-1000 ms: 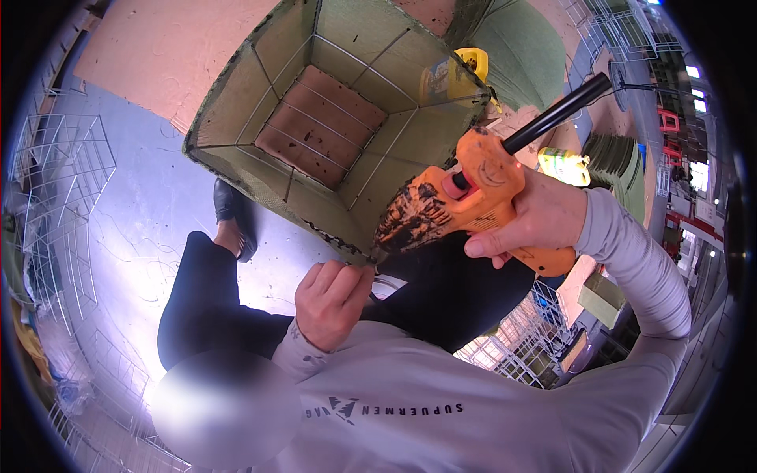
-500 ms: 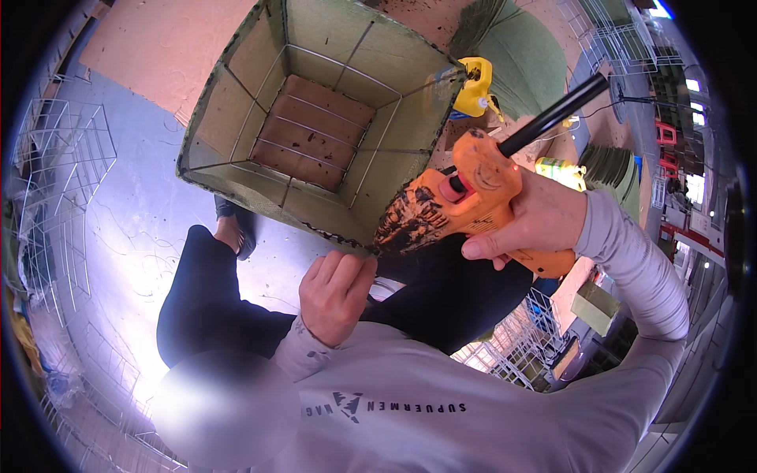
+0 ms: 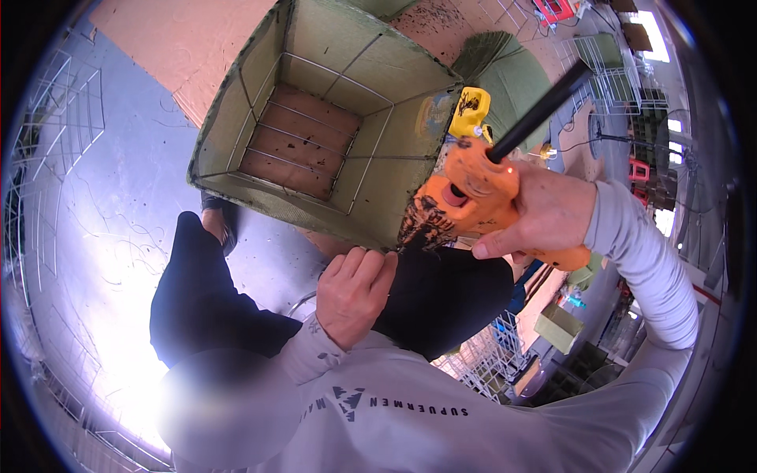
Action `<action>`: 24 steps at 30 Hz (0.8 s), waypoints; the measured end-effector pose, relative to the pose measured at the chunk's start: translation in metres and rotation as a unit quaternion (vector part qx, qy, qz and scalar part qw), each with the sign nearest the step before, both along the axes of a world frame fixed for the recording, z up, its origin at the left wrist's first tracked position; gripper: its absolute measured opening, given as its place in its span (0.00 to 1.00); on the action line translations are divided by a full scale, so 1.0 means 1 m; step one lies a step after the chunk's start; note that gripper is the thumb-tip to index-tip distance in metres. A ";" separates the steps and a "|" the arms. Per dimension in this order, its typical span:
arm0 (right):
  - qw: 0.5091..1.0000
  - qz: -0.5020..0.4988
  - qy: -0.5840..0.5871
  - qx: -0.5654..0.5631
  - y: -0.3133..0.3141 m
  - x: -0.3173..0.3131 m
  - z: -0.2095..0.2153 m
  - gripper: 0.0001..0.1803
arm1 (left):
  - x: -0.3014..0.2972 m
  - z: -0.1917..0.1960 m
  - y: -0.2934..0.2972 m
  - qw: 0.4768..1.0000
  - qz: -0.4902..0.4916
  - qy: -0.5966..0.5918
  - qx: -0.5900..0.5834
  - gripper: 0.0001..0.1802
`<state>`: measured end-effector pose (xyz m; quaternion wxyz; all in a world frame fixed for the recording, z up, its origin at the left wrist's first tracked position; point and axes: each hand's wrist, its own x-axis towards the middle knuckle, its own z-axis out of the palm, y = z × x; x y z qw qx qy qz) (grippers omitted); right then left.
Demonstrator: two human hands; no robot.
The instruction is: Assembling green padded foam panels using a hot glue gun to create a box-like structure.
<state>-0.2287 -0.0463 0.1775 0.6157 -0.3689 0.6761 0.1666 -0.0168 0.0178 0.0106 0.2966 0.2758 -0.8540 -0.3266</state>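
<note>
On your left, white wire frames lie on the grey floor, and a brown cardboard sheet lies beyond them. On your right you see a folded green mat and a small green box.

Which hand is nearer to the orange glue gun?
The right hand is nearer: it grips the orange glue gun. The left hand is below and to its left, at the lower edge of the green lined wire basket.

Wire basket green cloth-lined; glue gun orange plastic.
</note>
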 end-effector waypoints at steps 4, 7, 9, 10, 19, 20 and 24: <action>0.999 -0.019 -0.002 -0.035 0.013 -0.003 0.001 0.26 | 0.031 0.030 -0.033 0.990 0.117 0.060 0.056 0.18; 0.999 -0.040 -0.022 -0.014 0.025 -0.013 -0.005 0.25 | 0.078 0.085 -0.079 0.963 0.227 0.099 0.104 0.13; 0.999 -0.008 -0.026 -0.021 0.027 -0.018 -0.009 0.24 | 0.089 0.108 -0.128 0.954 0.284 -0.049 0.086 0.11; 0.999 -0.003 -0.015 -0.033 0.033 -0.020 -0.015 0.25 | 0.093 0.089 -0.165 0.970 0.225 -0.021 0.088 0.14; 0.993 -0.091 -0.038 -0.062 0.065 -0.024 -0.007 0.28 | 0.010 -0.003 -0.258 0.953 0.035 -0.300 -0.037 0.15; 0.996 -0.054 -0.010 -0.072 0.072 -0.028 -0.009 0.27 | 0.005 -0.005 -0.249 0.953 0.027 -0.298 -0.034 0.15; 0.993 -0.008 0.018 -0.116 0.110 -0.042 -0.014 0.26 | -0.008 0.010 -0.207 0.968 0.063 -0.224 -0.093 0.09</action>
